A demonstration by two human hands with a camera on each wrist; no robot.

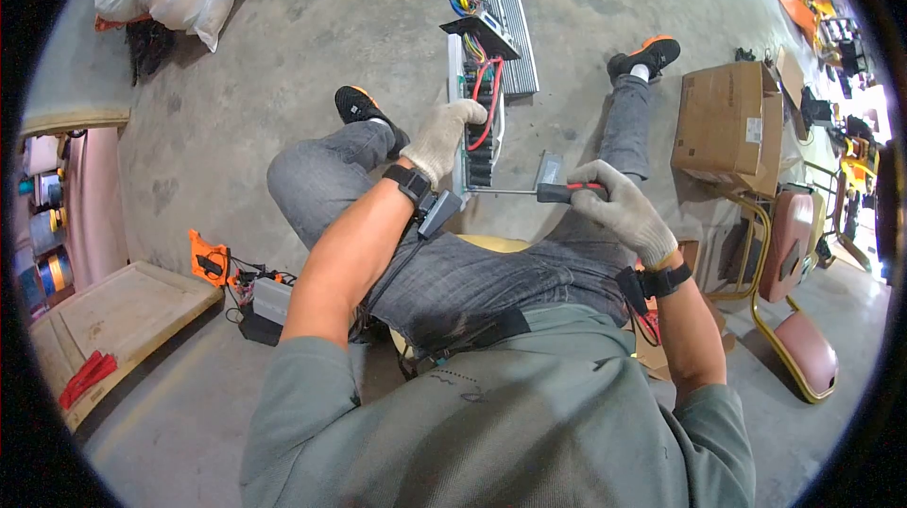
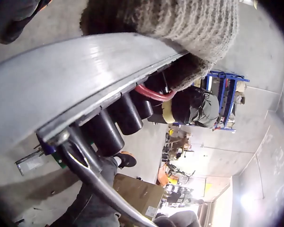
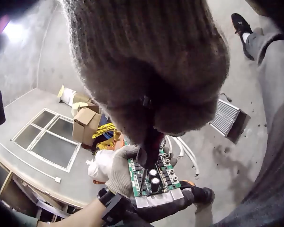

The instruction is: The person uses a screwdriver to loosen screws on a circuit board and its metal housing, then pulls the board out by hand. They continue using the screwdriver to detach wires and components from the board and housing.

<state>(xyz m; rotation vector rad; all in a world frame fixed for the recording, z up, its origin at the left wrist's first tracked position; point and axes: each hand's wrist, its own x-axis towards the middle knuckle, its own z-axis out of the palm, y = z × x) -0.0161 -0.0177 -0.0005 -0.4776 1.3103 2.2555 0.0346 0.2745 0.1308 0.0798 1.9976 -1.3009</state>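
Concrete floor [image 1: 331, 17], cardboard box [image 1: 727, 120], pink chair [image 1: 798, 253].

I see pale grey knit gloves on my left hand [image 1: 444, 135] and right hand [image 1: 624, 210], a black-and-red screwdriver handle [image 1: 570, 191], a green circuit board [image 3: 149, 182] with black capacitors [image 2: 118, 123], red wires [image 1: 491, 102], grey jeans [image 1: 491, 272]

even daylight, soft shadows, fisheye-bent edges with dark vignette, close wrist views blurred.
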